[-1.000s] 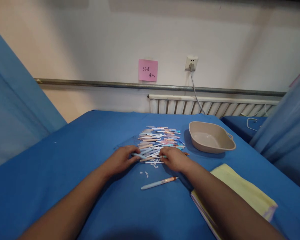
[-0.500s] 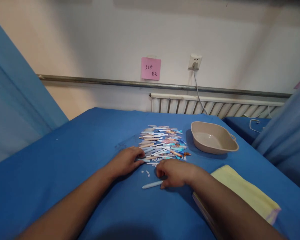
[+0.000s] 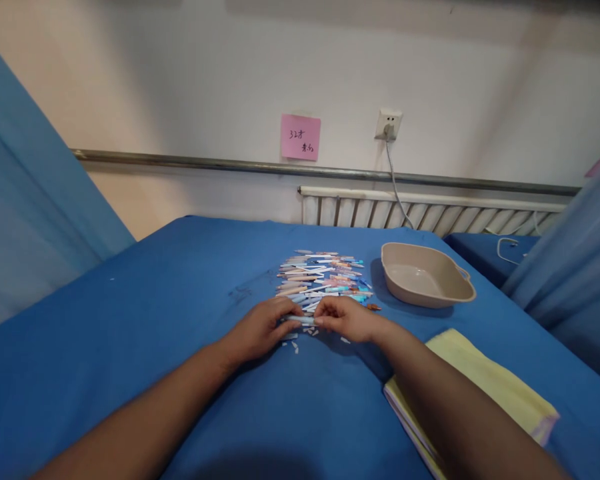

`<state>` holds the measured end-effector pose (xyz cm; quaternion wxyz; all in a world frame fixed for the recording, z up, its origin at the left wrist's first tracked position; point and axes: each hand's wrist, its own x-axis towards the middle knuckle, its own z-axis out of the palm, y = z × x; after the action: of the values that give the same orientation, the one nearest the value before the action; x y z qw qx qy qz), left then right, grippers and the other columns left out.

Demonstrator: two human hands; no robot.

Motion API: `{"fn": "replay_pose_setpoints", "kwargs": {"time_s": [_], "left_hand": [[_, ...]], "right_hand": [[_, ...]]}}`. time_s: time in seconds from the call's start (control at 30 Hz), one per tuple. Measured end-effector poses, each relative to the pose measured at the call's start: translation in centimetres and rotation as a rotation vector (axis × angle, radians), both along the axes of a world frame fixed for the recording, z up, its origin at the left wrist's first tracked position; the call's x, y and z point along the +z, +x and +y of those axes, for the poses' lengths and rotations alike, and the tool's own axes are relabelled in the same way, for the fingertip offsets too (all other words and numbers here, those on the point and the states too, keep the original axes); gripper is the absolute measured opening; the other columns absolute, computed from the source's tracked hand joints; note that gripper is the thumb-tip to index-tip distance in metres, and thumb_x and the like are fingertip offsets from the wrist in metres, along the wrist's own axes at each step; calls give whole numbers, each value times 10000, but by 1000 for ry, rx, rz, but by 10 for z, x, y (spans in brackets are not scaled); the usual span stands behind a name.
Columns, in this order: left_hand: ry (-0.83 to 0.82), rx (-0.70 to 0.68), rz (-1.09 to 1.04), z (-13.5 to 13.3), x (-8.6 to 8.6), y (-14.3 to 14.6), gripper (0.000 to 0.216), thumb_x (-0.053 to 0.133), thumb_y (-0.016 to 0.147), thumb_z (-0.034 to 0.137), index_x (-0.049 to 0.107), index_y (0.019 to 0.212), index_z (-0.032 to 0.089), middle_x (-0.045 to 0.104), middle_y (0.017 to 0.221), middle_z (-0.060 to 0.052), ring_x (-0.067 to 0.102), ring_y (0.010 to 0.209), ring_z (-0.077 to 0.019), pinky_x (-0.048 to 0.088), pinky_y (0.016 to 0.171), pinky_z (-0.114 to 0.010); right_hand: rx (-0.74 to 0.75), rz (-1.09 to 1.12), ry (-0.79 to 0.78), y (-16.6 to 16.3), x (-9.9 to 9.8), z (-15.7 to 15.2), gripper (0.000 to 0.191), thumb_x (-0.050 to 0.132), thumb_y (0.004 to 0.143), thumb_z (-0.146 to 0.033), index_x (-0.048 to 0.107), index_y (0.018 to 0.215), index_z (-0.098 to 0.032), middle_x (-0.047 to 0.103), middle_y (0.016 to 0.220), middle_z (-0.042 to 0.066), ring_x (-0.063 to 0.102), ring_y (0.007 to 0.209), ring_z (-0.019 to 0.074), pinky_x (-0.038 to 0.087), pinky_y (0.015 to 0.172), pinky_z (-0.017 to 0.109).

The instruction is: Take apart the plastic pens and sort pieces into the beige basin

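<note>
A heap of thin pens and pen parts (image 3: 323, 277) in pale blue, white, pink and orange lies on the blue cloth (image 3: 170, 300) of the table. At its near edge my left hand (image 3: 260, 327) and my right hand (image 3: 345, 319) face each other, fingers pinched. Between them they hold a pale blue pen (image 3: 301, 320) by its two ends, level with the cloth. A few small white bits (image 3: 294, 347) lie just under the left hand.
A beige shallow dish (image 3: 425, 275) stands right of the heap. A yellow cloth over a notebook (image 3: 485, 387) lies under my right forearm. Blue partitions rise at the left and right. Behind are a radiator, a wall socket with a cable and a pink note.
My right hand picked the pale blue pen off the cloth near me and brought it up to the heap's edge. My left hand closed on its other end.
</note>
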<state>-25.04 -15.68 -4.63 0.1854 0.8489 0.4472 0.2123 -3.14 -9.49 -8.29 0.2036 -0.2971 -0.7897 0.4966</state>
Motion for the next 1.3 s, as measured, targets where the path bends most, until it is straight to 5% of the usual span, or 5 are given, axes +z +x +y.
{"fn": "replay_pose_setpoints", "kwargs": {"time_s": [0.4,0.6,0.73,0.9,1.3], "left_hand": [[-13,105,32,4,-2,0,255,378,936,335,589,983,201,650,910,-31,590,838,-172,446,781,-287],[24,119,8,4,-4,-2,417,541,855,377,481,1227,198,620,1077,-68,581,957,-203,441,855,-312],[-49,160,54,4,-4,-3,316,364,941,352,528,1172,214,658,961,-49,609,864,-193,454,800,-313],[71,100,26,4,-4,-3,463,555,843,366,464,1271,215,618,1115,-80,574,973,-216,444,863,-337],[38,87,184,6,-3,-8,304,466,898,348,569,1150,212,645,1086,-64,585,988,-214,436,864,-314]], "right_hand": [[-84,109,-145,-4,-9,7,235,656,725,-369,562,759,-157,492,590,-59,412,543,77,314,514,199],[-100,100,-112,-4,-9,6,171,622,744,-317,542,754,-166,449,573,-71,386,521,77,284,494,198],[-113,92,-58,-4,-8,5,115,601,759,-267,548,761,-165,444,576,-69,377,523,76,276,485,192],[-135,84,-10,-2,-7,5,82,583,771,-240,554,773,-163,450,587,-62,381,527,78,279,481,191],[-167,32,77,5,-5,10,67,592,767,-235,563,762,-175,500,601,-50,429,535,88,313,499,198]]}}
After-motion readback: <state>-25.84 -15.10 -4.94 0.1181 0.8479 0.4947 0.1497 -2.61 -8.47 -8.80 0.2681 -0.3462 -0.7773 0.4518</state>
